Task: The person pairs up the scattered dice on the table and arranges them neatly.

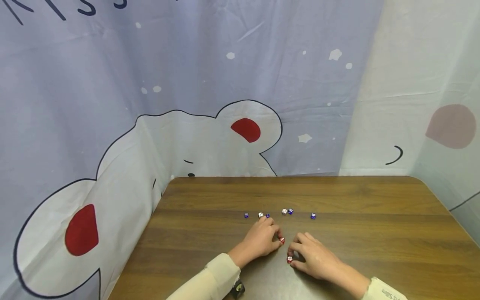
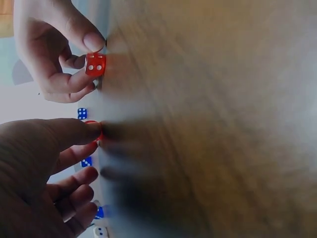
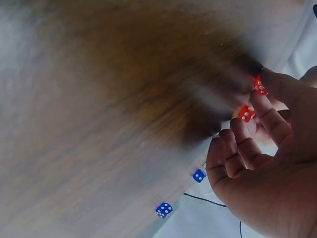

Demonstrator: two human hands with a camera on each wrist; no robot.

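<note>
Pinching one red die [image 1: 282, 240] between thumb and index finger: left hand [image 1: 261, 238], its other fingers apart and loosely bent. Right hand [image 1: 316, 257], near it on my head view: thumb and index finger pinching a second red die [image 1: 290, 259], which sits closer to the camera. Whether either red die touches the counter [image 1: 375, 233], I cannot tell.

Far row on the counter, as I count it from left to right: blue die [image 1: 246, 215]; white die [image 1: 260, 215] and another blue die [image 1: 268, 216], side by side just past the left fingers; second white die [image 1: 284, 211] with a third blue die [image 1: 290, 211] just beside it; fourth blue die [image 1: 313, 216], set apart at the right end.

Also on my list: pale sleeves [image 1: 211, 277] on both arms; brown wood grain on the counter; a printed cloth [image 1: 187, 62] behind, with bear shapes and red ear patches.
</note>
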